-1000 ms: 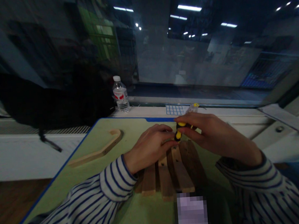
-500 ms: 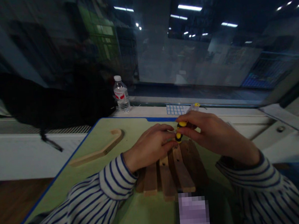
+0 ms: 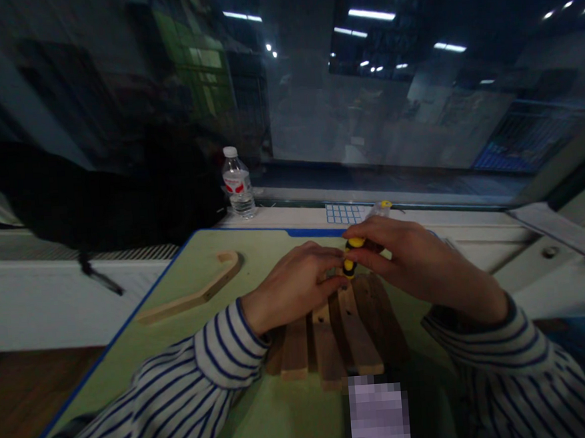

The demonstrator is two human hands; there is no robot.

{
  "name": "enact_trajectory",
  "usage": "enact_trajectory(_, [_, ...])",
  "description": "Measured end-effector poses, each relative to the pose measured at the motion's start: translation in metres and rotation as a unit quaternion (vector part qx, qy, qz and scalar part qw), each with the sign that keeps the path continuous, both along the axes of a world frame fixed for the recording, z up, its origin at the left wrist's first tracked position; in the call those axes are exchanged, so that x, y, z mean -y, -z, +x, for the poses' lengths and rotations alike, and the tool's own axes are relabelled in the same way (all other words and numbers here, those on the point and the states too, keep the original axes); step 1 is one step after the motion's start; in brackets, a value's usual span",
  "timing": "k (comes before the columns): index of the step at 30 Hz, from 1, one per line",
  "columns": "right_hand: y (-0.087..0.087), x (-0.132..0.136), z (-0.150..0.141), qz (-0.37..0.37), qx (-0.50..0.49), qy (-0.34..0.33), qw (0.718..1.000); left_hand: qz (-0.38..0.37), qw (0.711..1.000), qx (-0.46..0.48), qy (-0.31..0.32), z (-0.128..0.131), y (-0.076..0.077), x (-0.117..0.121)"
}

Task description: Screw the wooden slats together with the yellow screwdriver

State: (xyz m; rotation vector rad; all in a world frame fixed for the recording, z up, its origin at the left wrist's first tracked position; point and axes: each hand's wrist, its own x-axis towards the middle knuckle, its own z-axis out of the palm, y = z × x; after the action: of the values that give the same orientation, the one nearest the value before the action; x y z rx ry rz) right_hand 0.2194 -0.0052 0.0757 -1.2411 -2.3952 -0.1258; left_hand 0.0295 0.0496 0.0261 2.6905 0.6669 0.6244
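My right hand (image 3: 400,255) is closed round a short screwdriver (image 3: 350,266) with a yellow and black handle. The tool stands nearly upright over a wooden slatted piece (image 3: 329,350), its tip hidden. Lying across that piece, my left hand (image 3: 300,285) has its fingers curled and its thumb close beside the lower end of the screwdriver. Those fingers grip the far end of the wooden piece, as far as I can see. Dark holes show in the slats, and a rounded wooden part lies under them on the right.
A hooked wooden strip (image 3: 198,297) lies on the left of the pale green table (image 3: 181,350). A water bottle (image 3: 238,184) stands on the window sill. Left of it is a black bag (image 3: 121,204). A clear item with a yellow end (image 3: 382,207) sits behind my right hand.
Almost nothing differs. The right hand's grip on the screwdriver has shifted very slightly; the left hand and the wooden piece stay in place.
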Motion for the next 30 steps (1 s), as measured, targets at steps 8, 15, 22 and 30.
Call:
enact_trajectory(8, [-0.0005,0.0001,-0.0005,-0.008,0.0,-0.004,1.0,-0.003,1.0,-0.002,0.001,0.0005,-0.0014,-0.0002])
enact_trajectory(15, [-0.001,0.0007,-0.0008,-0.007,-0.002,-0.003,1.0,-0.007,1.0,0.002,0.009,0.0001,-0.001,-0.0006])
enact_trajectory(22, [-0.0009,0.0011,-0.0014,-0.002,-0.002,-0.001,1.0,-0.005,1.0,0.0,0.014,-0.0002,-0.0008,-0.0012])
enact_trajectory(30, [-0.0009,0.0011,-0.0017,-0.005,0.001,-0.004,1.0,-0.001,1.0,0.0,0.012,0.0,0.0017,-0.001])
